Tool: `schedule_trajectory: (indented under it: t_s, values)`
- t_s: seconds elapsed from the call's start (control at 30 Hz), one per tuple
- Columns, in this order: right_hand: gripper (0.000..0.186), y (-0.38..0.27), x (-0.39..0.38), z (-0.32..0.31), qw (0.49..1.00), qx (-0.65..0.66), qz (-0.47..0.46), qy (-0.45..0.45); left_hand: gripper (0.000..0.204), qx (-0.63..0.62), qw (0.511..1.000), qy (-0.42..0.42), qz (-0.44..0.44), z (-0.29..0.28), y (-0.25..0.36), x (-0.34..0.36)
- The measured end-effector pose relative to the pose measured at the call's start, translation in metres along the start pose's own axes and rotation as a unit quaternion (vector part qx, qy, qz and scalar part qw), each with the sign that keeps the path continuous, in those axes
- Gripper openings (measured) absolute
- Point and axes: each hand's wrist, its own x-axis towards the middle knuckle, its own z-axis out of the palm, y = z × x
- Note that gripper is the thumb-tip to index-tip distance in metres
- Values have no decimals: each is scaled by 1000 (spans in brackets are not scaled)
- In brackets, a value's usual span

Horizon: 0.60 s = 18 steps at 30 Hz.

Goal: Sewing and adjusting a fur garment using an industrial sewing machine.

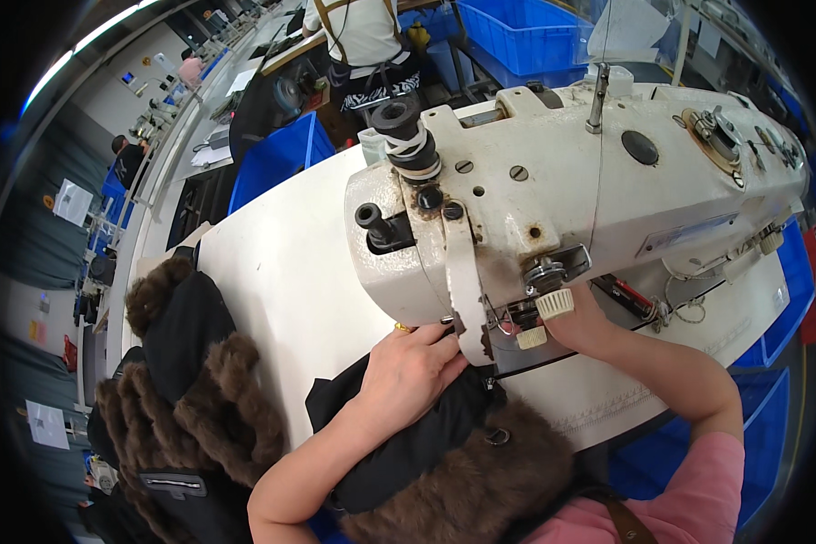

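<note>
A black garment piece with brown fur (pixel 467 476) lies at the sewing machine's needle area, with a small metal ring on the fur. My left hand (pixel 406 370), wearing a yellow ring, is closed on its black cloth (pixel 358 476) just left of the presser area; the fingertips partly hide behind the machine's worn white lever. From the right, my right hand (pixel 576 322) reaches in beneath the white sewing machine (pixel 480 208). Knobs and the machine arm cover most of its fingers, so what they touch is hidden.
More black and brown fur garments (pixel 186 399) are heaped at the table's left edge. Under the machine arm, a red-and-black tool (pixel 627 295) lies on the white tabletop (pixel 286 263). Blue bins (pixel 526 41) stand beyond and right. Another person (pixel 363 36) is at the far side.
</note>
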Motion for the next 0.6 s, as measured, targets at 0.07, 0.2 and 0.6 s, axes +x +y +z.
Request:
schedule_trajectory:
  t_s: [0.07, 0.2, 0.6]
  values:
    - [26, -2, 1, 1, 1000, -12, 17, -18, 34, 0, 1000, -8, 2, -2, 1, -1]
    - [27, -5, -2, 2, 999, -27, 13, -34, 35, -14, 1000, -3, 8, -4, 6, 2]
    - [20, 12, -28, -2, 772, -501, -386, -72, 39, -12, 1000, 15, 20, -1, 7, -2]
